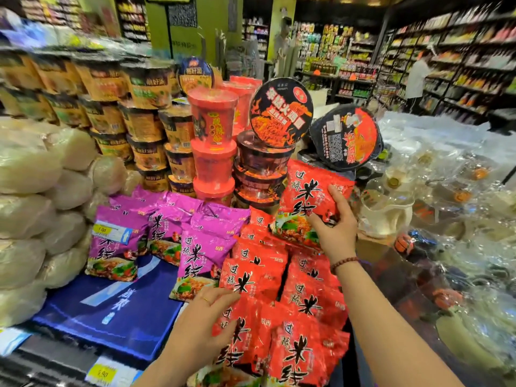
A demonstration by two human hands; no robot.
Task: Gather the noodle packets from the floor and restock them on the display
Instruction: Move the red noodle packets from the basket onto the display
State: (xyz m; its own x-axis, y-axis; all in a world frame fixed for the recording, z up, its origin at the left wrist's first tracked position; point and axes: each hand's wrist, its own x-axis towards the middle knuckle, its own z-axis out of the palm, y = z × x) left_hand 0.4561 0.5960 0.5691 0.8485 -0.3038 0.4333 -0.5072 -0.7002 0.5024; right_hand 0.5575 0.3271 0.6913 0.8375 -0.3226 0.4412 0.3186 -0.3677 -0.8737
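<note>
A red noodle packet [304, 191] is held up at the back of the red pile, gripped along its right edge by my right hand [336, 227]. Below it, several red packets [307, 297] lie overlapping on the blue display surface [111, 311]. My left hand [206, 319] rests with straight fingers on the left edge of a lower red packet [240, 339]. Purple noodle packets [201, 247] stand in a row to the left of the red ones.
Stacked cup noodles [213, 135] and black bowl noodles [262, 169] rise behind the packets. Pale bagged goods [33, 208] are piled at left. Clear plastic-wrapped items [446, 191] fill the right. A person [417, 76] stands at the far shelves. Price tags [103, 374] line the front edge.
</note>
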